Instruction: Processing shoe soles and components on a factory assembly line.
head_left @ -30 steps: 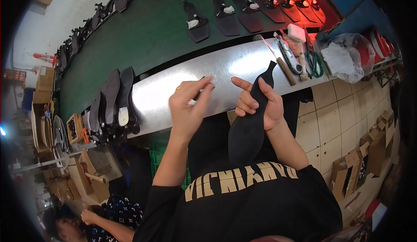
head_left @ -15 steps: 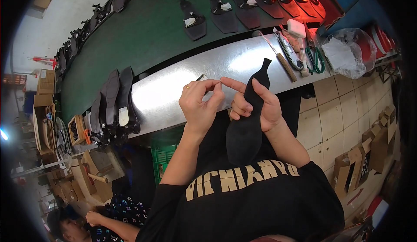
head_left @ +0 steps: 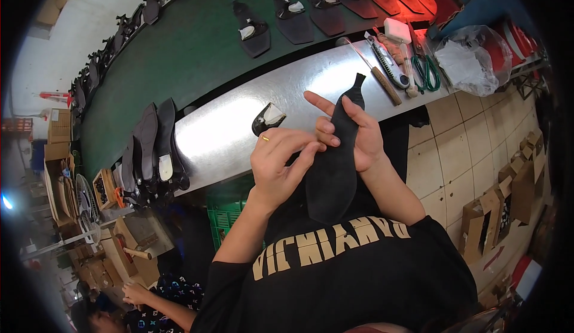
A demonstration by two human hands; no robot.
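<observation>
A black shoe insole (head_left: 336, 180) with a narrow notched tip stands tilted in front of me. My right hand (head_left: 366, 135) grips it between thumb and fingers, its index finger stretched out to the left. At the insole's left edge my left hand (head_left: 278, 168) is closed in a pinch beside the right hand's curled fingers. Whatever its fingertips hold, if anything, is too small to make out. Just beyond the left hand, a small black shoe piece with a white patch (head_left: 269, 119) lies on the shiny metal worktop (head_left: 218, 126).
Beyond the worktop, a green conveyor belt (head_left: 179, 58) carries a row of black insoles (head_left: 293, 19), some under red light. A wooden-handled tool (head_left: 387, 86), a utility knife (head_left: 387, 61) and green-handled scissors (head_left: 426, 73) lie at right. More soles (head_left: 145, 135) lean at left. A co-worker (head_left: 158, 306) sits lower left.
My left hand has come down from the right index fingertip to the insole's edge. The small black piece it partly hid now shows on the worktop. The view has shifted slightly.
</observation>
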